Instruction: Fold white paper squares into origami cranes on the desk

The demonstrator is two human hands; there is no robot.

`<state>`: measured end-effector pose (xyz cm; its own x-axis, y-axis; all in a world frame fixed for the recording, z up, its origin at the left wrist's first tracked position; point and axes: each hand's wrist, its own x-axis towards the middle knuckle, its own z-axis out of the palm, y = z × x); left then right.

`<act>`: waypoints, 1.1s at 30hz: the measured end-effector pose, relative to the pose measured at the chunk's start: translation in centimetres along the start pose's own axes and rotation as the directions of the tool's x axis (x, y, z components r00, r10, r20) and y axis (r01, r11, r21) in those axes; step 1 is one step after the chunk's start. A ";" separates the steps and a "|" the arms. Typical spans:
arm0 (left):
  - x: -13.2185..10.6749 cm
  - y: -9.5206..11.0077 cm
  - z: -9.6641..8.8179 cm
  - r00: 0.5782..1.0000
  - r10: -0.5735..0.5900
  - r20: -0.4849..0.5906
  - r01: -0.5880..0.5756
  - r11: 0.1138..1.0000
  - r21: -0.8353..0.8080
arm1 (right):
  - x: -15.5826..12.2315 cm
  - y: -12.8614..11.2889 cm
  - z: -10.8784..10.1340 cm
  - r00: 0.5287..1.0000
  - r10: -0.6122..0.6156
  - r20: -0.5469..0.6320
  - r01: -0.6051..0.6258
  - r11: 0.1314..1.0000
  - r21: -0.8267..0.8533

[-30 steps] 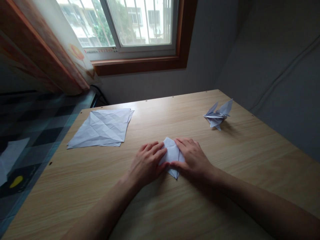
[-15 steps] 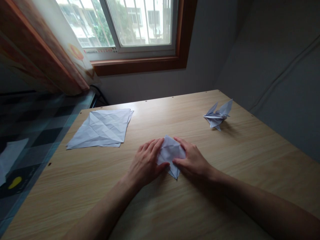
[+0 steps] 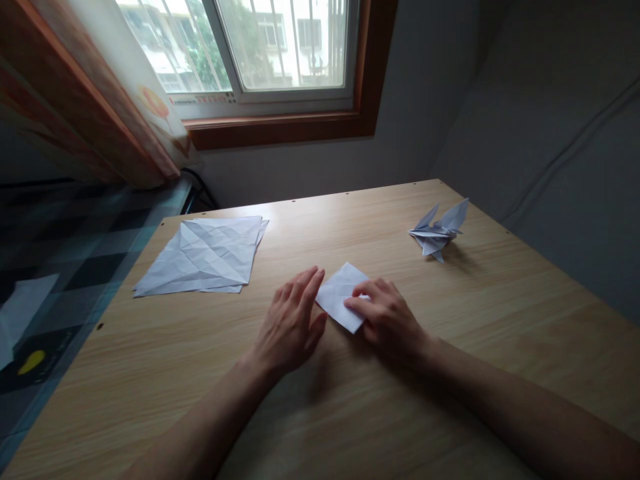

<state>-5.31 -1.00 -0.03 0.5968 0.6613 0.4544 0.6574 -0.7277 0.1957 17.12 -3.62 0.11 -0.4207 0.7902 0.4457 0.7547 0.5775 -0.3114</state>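
A small folded white paper (image 3: 340, 299) lies at the middle of the wooden table (image 3: 200, 373), its corners pointing away from and toward me. My right hand (image 3: 390, 313) grips its right side between thumb and fingers; that corner is hidden behind the hand. Just left of the paper, my left hand (image 3: 295, 320) has its fingers stretched out and holds nothing. Its fingertips are close to the paper's left corner, and I cannot tell whether they touch it.
Creased white paper sheets (image 3: 210, 257) lie stacked at the table's far left. A folded paper figure with upright points (image 3: 436, 233) stands at the far right. Left of the table is a checked cloth (image 3: 95, 267); a window (image 3: 290, 47) is behind.
My left hand has let go of the paper and opened. The paper now shows a plain diamond face, with its lower pointed flap no longer visible. My right hand still grips it.
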 end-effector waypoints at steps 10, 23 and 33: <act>0.5 0.3 0.3 0.990 0.022 0.139 -0.028 0.999 0.044 | 0.7 0.6 1.2 0.985 0.004 0.172 -0.014 0.998 0.058; 0.5 0.6 0.0 0.984 0.028 0.175 -0.039 0.997 0.060 | 1.8 2.1 1.0 0.903 0.110 0.415 -0.053 0.988 -0.145; 0.4 0.8 -0.3 0.972 -0.002 0.237 -0.016 0.997 0.074 | 1.5 3.4 1.1 0.936 0.241 0.258 -0.210 0.967 -0.141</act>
<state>-4.75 -1.37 0.56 0.6872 0.6873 0.2352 0.6802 -0.7225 0.1240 18.54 -0.23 -1.17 -0.3415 0.9315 0.1254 0.8896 0.3634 -0.2767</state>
